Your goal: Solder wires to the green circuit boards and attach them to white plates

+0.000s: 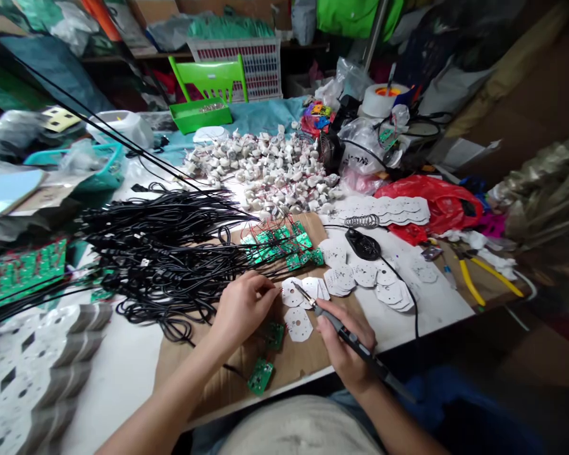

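Note:
My right hand (344,354) grips a soldering iron (330,316) like a pen. Its metal tip reaches over a white octagonal circuit board (291,296) lying on brown cardboard. At that board's left edge, my left hand (244,303) has its fingertips pinched together; what they hold is too small to make out. Just below lies another white board (298,325). Close under my left hand are a green circuit board (275,336) and a second green board (260,377), nearer the table edge.
Bundled black cables (171,265) spread to the left, beside wired green boards (284,243). Many small white parts (265,167) are heaped behind. Loose white boards (391,291), a black solder-wire stand (363,244) and yellow-handled pliers (471,281) lie right. Stacked white panels (33,360) are front left.

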A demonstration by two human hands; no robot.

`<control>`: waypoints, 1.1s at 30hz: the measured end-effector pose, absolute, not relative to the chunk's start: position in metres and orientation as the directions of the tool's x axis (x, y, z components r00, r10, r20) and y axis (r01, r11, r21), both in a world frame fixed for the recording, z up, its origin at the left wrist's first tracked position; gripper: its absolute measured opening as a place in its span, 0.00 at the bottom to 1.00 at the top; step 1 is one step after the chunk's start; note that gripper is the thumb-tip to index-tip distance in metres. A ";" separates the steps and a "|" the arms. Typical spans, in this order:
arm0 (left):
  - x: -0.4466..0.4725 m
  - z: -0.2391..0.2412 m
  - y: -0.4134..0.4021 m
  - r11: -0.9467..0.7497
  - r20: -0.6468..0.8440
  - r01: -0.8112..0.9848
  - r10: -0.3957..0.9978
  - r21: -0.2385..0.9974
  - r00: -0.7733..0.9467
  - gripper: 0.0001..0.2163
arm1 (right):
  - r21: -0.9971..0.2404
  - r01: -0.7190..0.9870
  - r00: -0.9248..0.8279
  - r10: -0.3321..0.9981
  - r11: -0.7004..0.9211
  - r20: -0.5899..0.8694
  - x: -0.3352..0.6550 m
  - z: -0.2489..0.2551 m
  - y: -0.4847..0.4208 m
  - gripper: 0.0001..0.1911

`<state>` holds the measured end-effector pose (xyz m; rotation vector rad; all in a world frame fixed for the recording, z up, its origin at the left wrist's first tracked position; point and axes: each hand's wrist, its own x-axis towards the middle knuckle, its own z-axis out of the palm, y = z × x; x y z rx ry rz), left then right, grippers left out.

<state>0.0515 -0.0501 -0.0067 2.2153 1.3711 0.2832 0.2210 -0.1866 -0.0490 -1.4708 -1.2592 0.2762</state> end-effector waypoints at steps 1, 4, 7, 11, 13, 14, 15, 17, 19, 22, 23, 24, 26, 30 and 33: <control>0.054 -0.007 -0.050 -0.376 -0.093 0.782 0.873 0.497 0.479 0.09 | -0.822 0.536 0.403 0.797 0.194 0.450 0.221 -0.049 -0.186 0.12; 0.057 -0.010 -0.049 -0.404 -0.130 0.786 0.848 0.468 0.513 0.09 | -0.816 0.541 0.388 0.800 0.205 0.458 0.222 -0.049 -0.185 0.12; 0.059 -0.013 -0.048 -0.397 -0.169 0.788 0.836 0.469 0.522 0.09 | -0.811 0.541 0.372 0.802 0.222 0.468 0.222 -0.048 -0.184 0.13; 0.061 -0.013 -0.047 -0.375 -0.220 0.822 0.839 0.428 0.497 0.08 | -0.819 0.518 0.370 0.798 0.248 0.476 0.220 -0.047 -0.183 0.13; 0.063 -0.012 -0.046 -0.359 -0.249 0.844 0.843 0.400 0.477 0.09 | -0.813 0.518 0.351 0.801 0.266 0.485 0.220 -0.046 -0.182 0.13; 0.064 -0.011 -0.045 -0.349 -0.263 0.854 0.845 0.386 0.465 0.09 | -0.810 0.522 0.341 0.805 0.268 0.486 0.221 -0.046 -0.182 0.13; 0.065 -0.011 -0.045 -0.339 -0.276 0.863 0.848 0.373 0.452 0.09 | -0.807 0.526 0.329 0.811 0.268 0.484 0.221 -0.046 -0.182 0.13; 0.066 -0.010 -0.044 -0.323 -0.295 0.877 0.851 0.356 0.433 0.09 | -0.803 0.536 0.306 0.826 0.262 0.473 0.222 -0.047 -0.182 0.13; 0.066 -0.010 -0.044 -0.314 -0.310 0.885 0.852 0.344 0.423 0.09 | -0.804 0.536 0.295 0.836 0.257 0.463 0.223 -0.049 -0.182 0.14; 0.067 -0.010 -0.043 -0.309 -0.324 0.889 0.848 0.339 0.419 0.10 | -0.813 0.522 0.289 0.844 0.257 0.452 0.223 -0.053 -0.182 0.13; 0.067 -0.010 -0.043 -0.308 -0.327 0.890 0.848 0.337 0.418 0.10 | -0.816 0.517 0.286 0.846 0.258 0.449 0.223 -0.054 -0.182 0.13; 0.067 -0.010 -0.042 -0.308 -0.330 0.891 0.847 0.334 0.416 0.10 | -0.818 0.514 0.283 0.849 0.260 0.447 0.223 -0.055 -0.182 0.13; 0.068 -0.009 -0.042 -0.305 -0.336 0.896 0.848 0.322 0.410 0.09 | -0.819 0.510 0.275 0.853 0.263 0.444 0.222 -0.055 -0.181 0.14; 0.068 -0.009 -0.041 -0.308 -0.342 0.900 0.847 0.308 0.407 0.09 | -0.828 0.497 0.293 0.848 0.260 0.442 0.221 -0.052 -0.179 0.13; 0.068 -0.009 -0.041 -0.311 -0.339 0.898 0.846 0.311 0.410 0.10 | -0.835 0.486 0.295 0.851 0.259 0.435 0.220 -0.050 -0.178 0.12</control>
